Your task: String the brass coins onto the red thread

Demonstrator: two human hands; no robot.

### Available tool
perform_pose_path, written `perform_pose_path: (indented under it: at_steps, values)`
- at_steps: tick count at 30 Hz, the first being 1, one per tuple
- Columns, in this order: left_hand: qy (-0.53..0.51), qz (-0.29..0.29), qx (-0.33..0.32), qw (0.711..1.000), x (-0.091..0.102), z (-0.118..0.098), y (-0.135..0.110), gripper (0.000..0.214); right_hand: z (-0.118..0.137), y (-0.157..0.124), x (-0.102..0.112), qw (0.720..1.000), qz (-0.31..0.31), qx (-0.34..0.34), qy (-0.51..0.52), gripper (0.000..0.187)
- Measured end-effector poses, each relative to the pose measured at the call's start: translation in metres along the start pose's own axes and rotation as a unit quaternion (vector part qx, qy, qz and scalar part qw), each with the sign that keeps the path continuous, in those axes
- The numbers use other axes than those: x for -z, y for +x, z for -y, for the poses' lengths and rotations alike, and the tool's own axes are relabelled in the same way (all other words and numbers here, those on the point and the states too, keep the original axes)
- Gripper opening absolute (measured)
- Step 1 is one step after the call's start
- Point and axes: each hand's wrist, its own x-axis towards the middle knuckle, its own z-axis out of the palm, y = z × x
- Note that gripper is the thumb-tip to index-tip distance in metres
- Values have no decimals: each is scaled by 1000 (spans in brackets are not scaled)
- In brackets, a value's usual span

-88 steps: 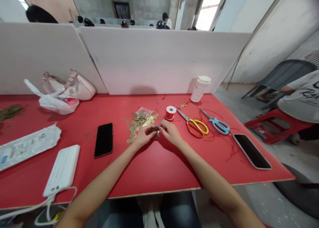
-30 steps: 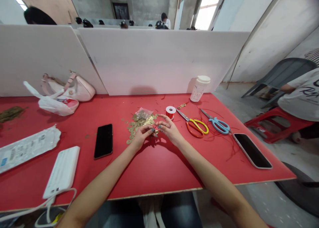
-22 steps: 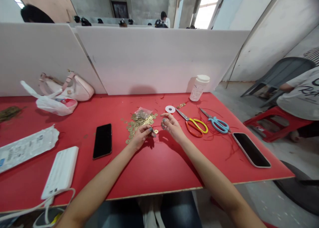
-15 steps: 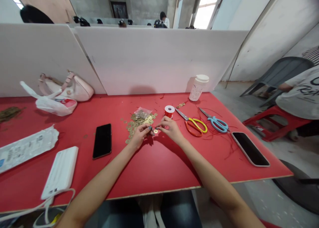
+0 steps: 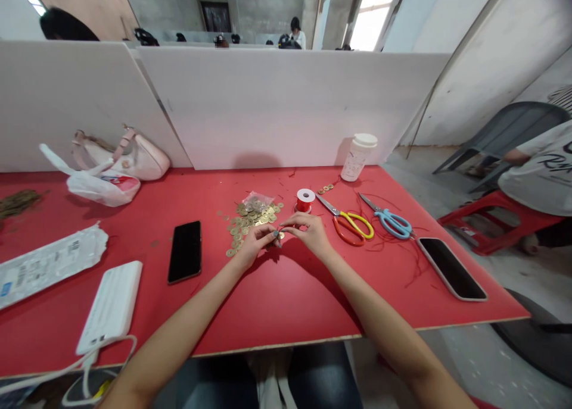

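Observation:
My left hand (image 5: 255, 242) and my right hand (image 5: 308, 231) meet over the red table (image 5: 277, 296), fingertips pinched together on a small brass coin (image 5: 279, 235) and what looks like thin red thread. A pile of holed brass coins (image 5: 250, 217) with a small clear bag lies just beyond my left hand. A spool of red thread (image 5: 305, 200) stands just behind my right hand.
Orange-yellow scissors (image 5: 351, 224) and blue scissors (image 5: 389, 221) lie to the right among red thread scraps, with a phone (image 5: 451, 268) beyond. A black phone (image 5: 185, 250), white power bank (image 5: 111, 306), white cup (image 5: 358, 157), pink bag (image 5: 129, 156) and a seated person (image 5: 536, 171) are around.
My right hand lifted up and away from the left with fingers spread, then came back down. Both hands are now pinched together again at the coin.

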Motion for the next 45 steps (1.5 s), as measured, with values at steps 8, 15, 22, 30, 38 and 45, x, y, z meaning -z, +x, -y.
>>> perform_pose_path:
  at_steps: [8,15,22,30,38,45]
  values:
    - [21,40,11,999,7,2,0,36,4,1,3,996,62,-34,56,14]
    - [-3,72,33,997,9,5,0,34,4,1,1,993,59,-70,76,10]
    - [-56,60,66,994,2,3,-1,41,1,4,4,993,16,-81,81,10]
    - [-40,27,73,996,2,4,1,41,-2,5,7,987,-61,-109,102,8]
    - [-23,40,69,997,0,0,0,41,6,7,14,975,-105,-151,127,11]
    - [2,-35,-27,999,0,-1,2,34,7,5,10,979,-76,-138,127,11]
